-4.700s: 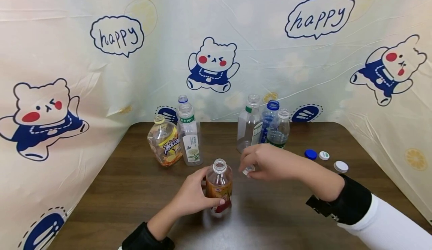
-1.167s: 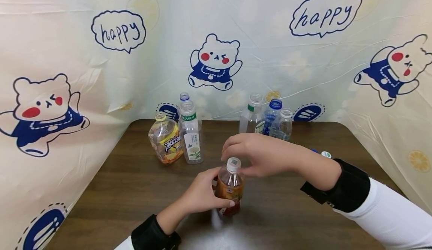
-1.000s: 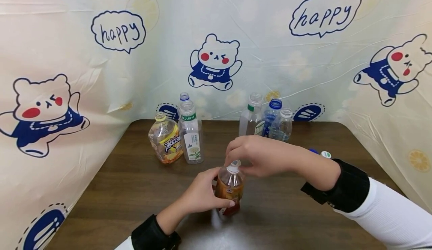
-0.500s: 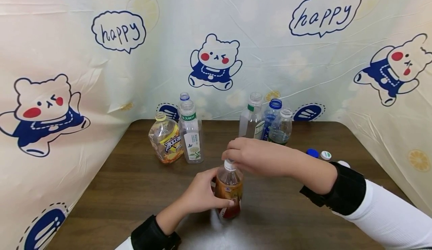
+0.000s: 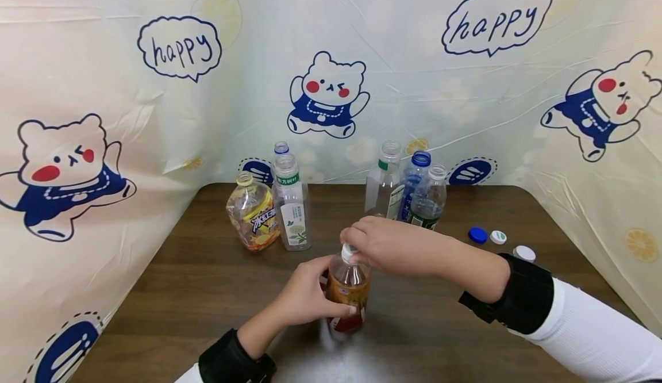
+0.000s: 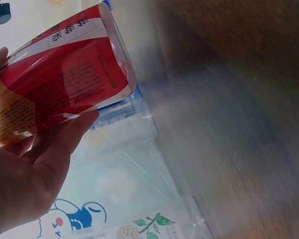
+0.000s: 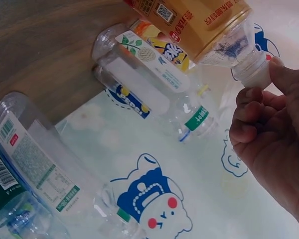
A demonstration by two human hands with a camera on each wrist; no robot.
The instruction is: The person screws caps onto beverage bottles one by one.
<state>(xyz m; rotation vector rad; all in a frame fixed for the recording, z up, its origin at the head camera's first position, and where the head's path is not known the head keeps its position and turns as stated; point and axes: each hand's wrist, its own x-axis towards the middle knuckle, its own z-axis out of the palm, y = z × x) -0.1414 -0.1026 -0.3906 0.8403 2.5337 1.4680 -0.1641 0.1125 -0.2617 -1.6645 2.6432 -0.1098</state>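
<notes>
In the head view a small clear plastic bottle [image 5: 349,291] with an orange and red label stands upright near the middle of the table. My left hand [image 5: 304,295] grips its body from the left, thumb across the front. A white bottle cap [image 5: 347,252] sits on the neck. Thumb and fingers of my right hand [image 5: 398,246] pinch that cap; the right wrist view shows the white cap [image 7: 257,77] between them at the mouth. The red lower label [image 6: 72,74] and the bottle's base fill the upper left of the left wrist view.
Uncapped bottles stand at the back: a yellow-labelled one [image 5: 253,216] and a clear one [image 5: 292,210] on the left, a clear one [image 5: 381,190] and a blue one [image 5: 411,190] on the right. Loose caps lie to the right, among them a blue cap [image 5: 478,235] and a white cap [image 5: 524,253].
The white cap, held beside the bare-mouthed bottle at first, is now on its neck. My right fingers, loose around it a second ago, now pinch it. The bottle has shifted slightly left.
</notes>
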